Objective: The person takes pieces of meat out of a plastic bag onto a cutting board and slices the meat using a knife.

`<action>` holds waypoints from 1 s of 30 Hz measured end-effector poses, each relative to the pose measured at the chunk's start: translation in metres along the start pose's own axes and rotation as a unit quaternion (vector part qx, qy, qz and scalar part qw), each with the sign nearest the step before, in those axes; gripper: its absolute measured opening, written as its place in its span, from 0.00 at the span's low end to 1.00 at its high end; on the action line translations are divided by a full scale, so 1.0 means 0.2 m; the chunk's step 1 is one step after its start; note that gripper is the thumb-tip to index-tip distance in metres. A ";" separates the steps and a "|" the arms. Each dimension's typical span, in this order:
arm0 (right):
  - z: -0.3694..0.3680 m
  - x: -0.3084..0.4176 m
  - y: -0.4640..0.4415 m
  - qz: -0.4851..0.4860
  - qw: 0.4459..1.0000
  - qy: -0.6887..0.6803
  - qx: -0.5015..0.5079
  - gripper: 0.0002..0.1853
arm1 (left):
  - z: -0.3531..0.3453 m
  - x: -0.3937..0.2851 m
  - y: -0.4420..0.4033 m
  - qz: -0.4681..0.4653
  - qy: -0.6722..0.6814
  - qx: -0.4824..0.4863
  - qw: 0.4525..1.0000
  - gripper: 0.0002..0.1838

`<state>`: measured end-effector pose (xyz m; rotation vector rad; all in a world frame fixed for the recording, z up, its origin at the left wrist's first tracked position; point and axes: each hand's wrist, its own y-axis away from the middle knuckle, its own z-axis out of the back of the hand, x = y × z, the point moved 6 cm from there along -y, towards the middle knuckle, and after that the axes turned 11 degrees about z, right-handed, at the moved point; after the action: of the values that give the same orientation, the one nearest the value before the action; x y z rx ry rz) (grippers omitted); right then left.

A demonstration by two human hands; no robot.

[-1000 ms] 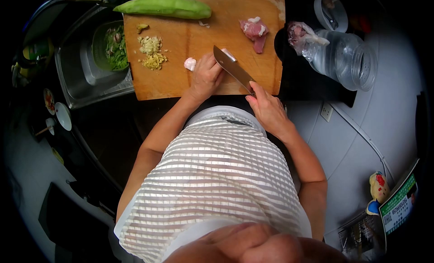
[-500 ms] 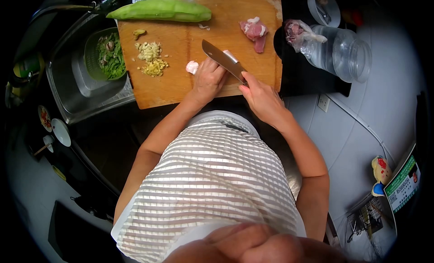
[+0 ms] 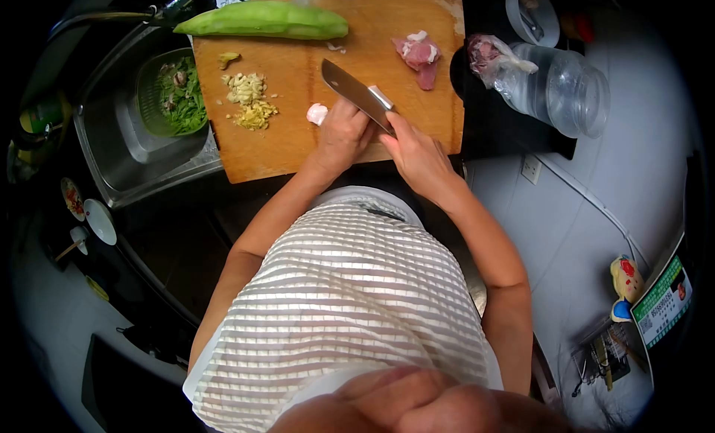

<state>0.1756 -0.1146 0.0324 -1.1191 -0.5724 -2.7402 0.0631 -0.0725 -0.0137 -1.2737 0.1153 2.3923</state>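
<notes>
Head view: at the left, a white plate (image 3: 100, 222) lies near the metal sink (image 3: 143, 145). Inside the sink sits a basket (image 3: 146, 98) of leafy greens (image 3: 183, 99). Next comes a wooden cutting board (image 3: 287, 146), with a long green gourd (image 3: 264, 21) across its far left part. Below the gourd lie a small yellowish lump (image 3: 229, 59), pale chopped bits (image 3: 246, 87) and yellower bits (image 3: 255, 115), the last two piles touching. Towards the middle, a pinkish-white piece (image 3: 316, 113) rests just beside the left hand (image 3: 344, 134). That hand is bent down on the board with its fingers bunched under the knife (image 3: 356, 93); what they hold is hidden, so I cannot tell. The knife slants over them, its handle end gripped in the right hand (image 3: 413, 151). Just past the blade shows a small pale strip (image 3: 381, 97). Farther right on the board lies pink meat (image 3: 418, 55), then, off the board, a clear jar (image 3: 575, 95).
</notes>
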 end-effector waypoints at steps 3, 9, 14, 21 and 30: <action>-0.01 -0.05 0.15 -0.015 1.000 -0.002 -0.022 0.17 | 0.01 -0.01 -0.01 0.007 -0.003 0.003 1.000 0.18; 0.02 -0.05 0.03 -0.013 0.999 -0.023 -0.028 0.16 | -0.01 -0.02 -0.02 -0.012 -0.005 0.001 1.000 0.16; 0.02 -0.09 0.14 -0.020 0.999 -0.033 -0.036 0.16 | -0.02 -0.03 -0.03 -0.013 -0.022 0.006 1.000 0.15; 0.04 -0.11 0.03 -0.026 0.995 -0.086 -0.044 0.16 | -0.03 -0.02 -0.02 -0.014 -0.016 0.019 1.000 0.11; 0.02 -0.20 0.23 -0.036 0.998 -0.045 -0.032 0.19 | 0.00 -0.03 -0.02 -0.028 -0.024 0.001 0.999 0.11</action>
<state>0.2186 -0.1570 0.0207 -1.2654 -0.5494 -2.8000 0.0678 -0.0707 -0.0093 -1.2011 0.0673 2.3733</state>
